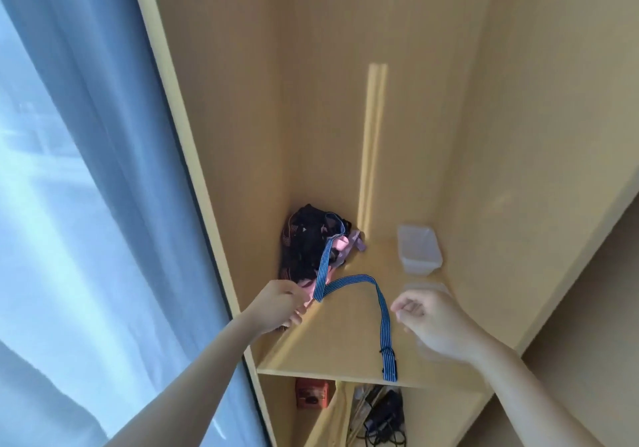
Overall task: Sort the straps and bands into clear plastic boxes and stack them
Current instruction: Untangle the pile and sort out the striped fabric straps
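Note:
A blue striped strap (363, 280) runs from a dark pile of straps and bands (304, 246) in the shelf's back left corner, across the wooden shelf (332, 343), to the front edge. My left hand (280, 303) pinches a fold of this strap together with a pink band. My right hand (428, 318) hovers to the right of the strap with fingers loosely curled; a blurred clear plastic box lies under it, and I cannot tell whether the hand holds it. Another clear plastic box (418, 249) stands at the back right of the shelf.
A blue curtain (86, 204) hangs on the left beside the cabinet's side panel. Below the shelf, a red box (311, 393) and black cables (383, 419) fill the lower compartments. A wooden wall closes the right side.

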The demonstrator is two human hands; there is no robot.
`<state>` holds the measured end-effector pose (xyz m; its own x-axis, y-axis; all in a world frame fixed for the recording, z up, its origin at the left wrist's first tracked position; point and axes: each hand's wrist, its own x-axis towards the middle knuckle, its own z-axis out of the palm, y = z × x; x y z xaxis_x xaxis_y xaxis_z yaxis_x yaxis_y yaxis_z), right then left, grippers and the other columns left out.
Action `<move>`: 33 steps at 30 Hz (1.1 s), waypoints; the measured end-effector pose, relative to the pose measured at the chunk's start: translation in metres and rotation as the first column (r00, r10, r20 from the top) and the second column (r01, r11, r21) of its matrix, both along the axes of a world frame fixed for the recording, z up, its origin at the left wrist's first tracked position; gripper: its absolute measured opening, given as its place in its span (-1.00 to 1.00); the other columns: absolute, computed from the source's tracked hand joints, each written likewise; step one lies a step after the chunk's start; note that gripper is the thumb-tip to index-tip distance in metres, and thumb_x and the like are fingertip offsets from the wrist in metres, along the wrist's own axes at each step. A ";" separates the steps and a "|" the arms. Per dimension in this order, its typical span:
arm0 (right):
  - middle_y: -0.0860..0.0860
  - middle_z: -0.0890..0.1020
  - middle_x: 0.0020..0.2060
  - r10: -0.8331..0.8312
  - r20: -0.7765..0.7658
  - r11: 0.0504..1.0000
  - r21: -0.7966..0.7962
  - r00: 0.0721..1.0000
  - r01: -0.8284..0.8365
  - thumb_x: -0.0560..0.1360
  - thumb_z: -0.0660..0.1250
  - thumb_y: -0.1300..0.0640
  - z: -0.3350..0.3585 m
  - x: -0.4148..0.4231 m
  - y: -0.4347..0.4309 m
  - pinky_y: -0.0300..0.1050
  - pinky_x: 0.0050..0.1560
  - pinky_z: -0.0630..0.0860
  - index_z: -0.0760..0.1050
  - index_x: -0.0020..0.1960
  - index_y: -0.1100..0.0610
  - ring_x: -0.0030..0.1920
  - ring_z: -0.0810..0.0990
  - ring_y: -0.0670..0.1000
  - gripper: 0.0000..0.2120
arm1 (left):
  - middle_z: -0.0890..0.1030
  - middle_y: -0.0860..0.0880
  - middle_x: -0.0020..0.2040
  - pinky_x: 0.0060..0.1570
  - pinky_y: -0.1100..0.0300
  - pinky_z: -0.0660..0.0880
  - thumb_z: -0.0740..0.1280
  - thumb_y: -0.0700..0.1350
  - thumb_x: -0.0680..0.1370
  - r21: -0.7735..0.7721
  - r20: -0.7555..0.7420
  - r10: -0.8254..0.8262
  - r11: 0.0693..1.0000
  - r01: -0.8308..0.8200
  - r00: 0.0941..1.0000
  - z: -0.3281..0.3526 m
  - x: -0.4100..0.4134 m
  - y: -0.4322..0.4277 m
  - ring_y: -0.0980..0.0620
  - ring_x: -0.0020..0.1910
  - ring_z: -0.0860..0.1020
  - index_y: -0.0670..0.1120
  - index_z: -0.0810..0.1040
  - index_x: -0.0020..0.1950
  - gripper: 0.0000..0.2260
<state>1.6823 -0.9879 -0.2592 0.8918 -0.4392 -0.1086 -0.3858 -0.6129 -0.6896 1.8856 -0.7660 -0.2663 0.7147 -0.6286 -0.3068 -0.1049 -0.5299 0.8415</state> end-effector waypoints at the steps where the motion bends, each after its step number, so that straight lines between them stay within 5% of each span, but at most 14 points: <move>1: -0.12 0.65 -0.17 -0.006 0.008 1.000 0.006 1.000 0.006 0.60 0.31 0.10 -0.005 0.005 -0.002 -0.18 -0.03 0.58 0.61 -0.07 -0.09 -0.15 0.64 -0.13 -0.85 | 0.61 -0.15 -0.17 -0.28 0.16 0.50 0.17 -0.30 0.56 -0.007 -0.031 0.011 1.000 -0.011 0.999 -0.010 0.009 -0.007 -0.01 -0.31 0.58 -0.23 0.62 0.02 -0.78; 9: -0.16 0.66 -0.21 -0.031 -0.049 0.998 0.045 0.998 0.033 0.59 0.30 0.09 -0.040 0.043 -0.040 -0.44 -0.17 0.45 0.60 -0.10 -0.16 -0.15 0.61 -0.29 -0.81 | 0.57 -0.17 -0.26 -0.37 0.19 0.33 0.17 -0.41 0.51 0.017 -0.162 0.122 0.993 -0.121 0.979 -0.077 0.045 -0.055 -0.03 -0.40 0.51 -0.39 0.60 -0.04 -0.78; 14: -0.12 0.66 -0.19 -0.002 -0.086 0.996 0.090 0.996 0.009 0.58 0.31 0.15 -0.056 0.075 -0.069 -0.39 -0.18 0.47 0.62 -0.09 -0.10 -0.17 0.62 -0.21 -0.81 | 0.64 -0.19 -0.15 -0.38 0.23 0.41 0.24 -0.40 0.53 0.024 -0.133 0.208 0.978 -0.206 0.969 -0.095 0.056 -0.074 -0.04 -0.31 0.54 -0.22 0.65 -0.14 -0.78; 17: -0.11 0.66 -0.20 0.009 -0.051 0.995 0.104 0.999 -0.004 0.56 0.31 0.18 -0.055 0.097 -0.087 -0.37 -0.16 0.51 0.62 -0.11 -0.08 -0.18 0.63 -0.17 -0.80 | 0.65 -0.10 0.12 0.06 0.10 0.59 0.31 -0.33 0.54 0.008 -0.024 0.230 0.973 -0.230 0.973 -0.102 0.066 -0.081 0.04 -0.02 0.60 -0.16 0.62 -0.12 -0.87; 19: -0.12 0.66 -0.19 0.014 -0.033 0.995 0.103 0.999 -0.011 0.57 0.30 0.17 -0.055 0.111 -0.099 -0.35 -0.16 0.51 0.61 -0.12 -0.09 -0.18 0.63 -0.17 -0.80 | 0.61 -0.06 0.22 0.25 -0.04 0.53 0.43 -0.23 0.51 0.032 0.053 0.207 0.977 -0.209 0.977 -0.109 0.077 -0.088 0.04 0.14 0.62 -0.14 0.59 -0.01 -0.90; 22: -0.12 0.66 -0.21 0.038 -0.040 0.995 0.099 0.998 -0.034 0.56 0.29 0.16 -0.058 0.129 -0.108 -0.38 -0.21 0.49 0.61 -0.11 -0.09 -0.20 0.61 -0.19 -0.80 | 0.59 0.03 0.04 0.01 0.07 0.59 0.63 0.05 0.31 0.151 0.168 0.176 0.968 -0.201 0.970 -0.115 0.086 -0.099 0.12 -0.10 0.65 -0.02 0.53 0.01 -0.58; 25: -0.13 0.65 -0.24 0.099 -0.051 0.990 0.104 0.994 -0.093 0.56 0.28 0.15 -0.056 0.142 -0.113 -0.42 -0.25 0.45 0.60 -0.12 -0.08 -0.24 0.58 -0.25 -0.81 | 0.61 0.06 -0.17 -0.19 0.07 0.57 0.58 0.24 0.19 0.243 0.288 0.116 0.951 -0.190 0.950 -0.116 0.083 -0.113 0.09 -0.22 0.61 0.02 0.55 -0.17 -0.58; 30: -0.09 0.67 -0.21 0.119 -0.041 0.986 0.122 0.992 -0.113 0.55 0.28 0.19 -0.046 0.156 -0.127 -0.35 -0.33 0.40 0.60 -0.12 -0.04 -0.18 0.66 -0.08 -0.81 | 0.64 -0.04 -0.18 -0.20 -0.01 0.59 0.46 -0.05 0.41 0.300 0.312 0.159 0.919 -0.255 0.937 -0.107 0.069 -0.123 -0.11 -0.17 0.61 -0.09 0.61 -0.08 -0.84; 33: -0.08 0.68 -0.25 0.128 -0.028 0.983 0.133 0.991 -0.123 0.54 0.27 0.21 -0.053 0.161 -0.131 -0.33 -0.34 0.38 0.62 -0.11 -0.02 -0.27 0.62 -0.19 -0.80 | 0.62 -0.03 -0.19 -0.25 0.09 0.51 0.36 -0.09 0.43 0.300 0.294 0.194 0.911 -0.283 0.936 -0.102 0.070 -0.122 -0.14 -0.16 0.59 -0.07 0.55 -0.08 -0.89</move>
